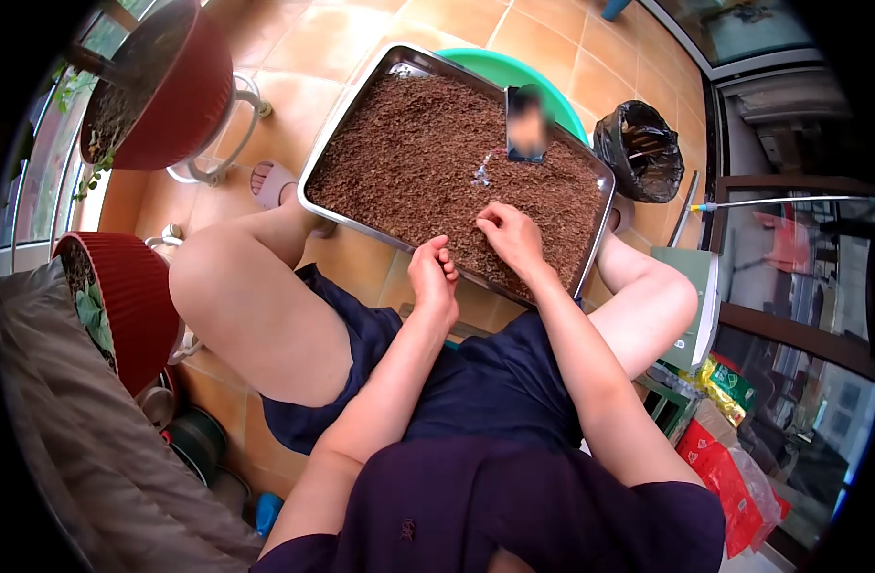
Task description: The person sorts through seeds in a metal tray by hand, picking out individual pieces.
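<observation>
A metal tray (361, 227) filled with reddish-brown granular material (409, 143) rests in front of me, between my knees. My left hand (433, 270) is at the tray's near edge, palm turned up and fingers curled; what it holds, if anything, is hidden. Over the material, to the right, my right hand (510, 234) has its thumb and fingertips pinched together, and anything between them is too small to make out. Just beyond it lies a small whitish, shiny bit (481, 174). A dark phone-like object (526, 124) with a blurred screen is at the tray's far side.
Behind the tray sits a green basin (514, 72). A bin with a black bag (638, 153) stands at the right. Red plant pots (137, 301) are at the left. A green box (686, 306) and a red bag (724, 482) are at the lower right.
</observation>
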Demonstrator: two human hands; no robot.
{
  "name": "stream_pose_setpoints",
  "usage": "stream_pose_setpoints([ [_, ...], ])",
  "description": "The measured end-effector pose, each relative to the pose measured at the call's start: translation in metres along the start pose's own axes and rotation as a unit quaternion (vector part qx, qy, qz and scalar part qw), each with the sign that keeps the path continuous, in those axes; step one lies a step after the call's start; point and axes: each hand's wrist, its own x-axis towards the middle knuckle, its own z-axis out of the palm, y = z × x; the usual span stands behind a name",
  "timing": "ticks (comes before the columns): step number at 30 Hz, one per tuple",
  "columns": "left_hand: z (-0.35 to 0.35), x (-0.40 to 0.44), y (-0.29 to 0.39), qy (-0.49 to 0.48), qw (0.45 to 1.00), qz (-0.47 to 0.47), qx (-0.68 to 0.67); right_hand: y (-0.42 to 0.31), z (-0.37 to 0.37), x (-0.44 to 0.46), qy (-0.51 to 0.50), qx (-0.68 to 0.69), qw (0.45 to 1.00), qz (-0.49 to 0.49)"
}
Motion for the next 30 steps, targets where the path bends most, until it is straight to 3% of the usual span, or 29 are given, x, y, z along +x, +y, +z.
stream_pose_setpoints([
  [3,-0.002,0.004,-0.003,-0.019,1.0,-0.016,-0.004,0.028,-0.021,-0.012,-0.023,0.09,0.993,0.069],
  [6,-0.005,0.007,-0.008,-0.062,0.997,-0.039,-0.002,0.037,-0.047,-0.026,-0.008,0.109,0.992,0.065],
  [9,0.005,0.0,-0.013,-0.15,0.986,-0.069,-0.022,0.03,-0.077,-0.041,0.074,0.027,0.997,0.004],
  [13,0.015,-0.012,-0.017,-0.21,0.968,-0.123,-0.068,0.0,-0.094,-0.057,0.033,0.078,0.994,-0.065],
  [16,0.013,-0.013,-0.021,-0.225,0.957,-0.161,-0.088,-0.006,-0.084,-0.068,-0.074,0.131,0.973,-0.175],
  [18,0.007,-0.006,-0.022,-0.232,0.95,-0.187,-0.098,0.001,-0.095,-0.062,-0.034,0.077,0.971,-0.225],
  [21,0.002,-0.004,-0.025,-0.16,0.964,-0.176,-0.116,0.019,-0.145,-0.038,0.039,0.039,0.968,-0.243],
  [23,-0.018,0.008,-0.023,-0.176,0.951,-0.219,-0.13,0.033,-0.198,-0.024,0.054,0.014,0.985,-0.162],
  [27,0.008,-0.005,-0.022,-0.037,0.973,-0.223,-0.049,0.107,-0.235,-0.01,0.229,-0.081,0.963,-0.12],
  [28,0.03,-0.008,-0.023,-0.012,0.973,-0.228,-0.026,0.118,-0.231,-0.01,0.204,-0.133,0.967,-0.079],
  [30,0.092,-0.014,-0.028,-0.068,0.969,-0.238,-0.015,0.124,-0.231,-0.026,-0.08,-0.24,0.967,0.03],
])
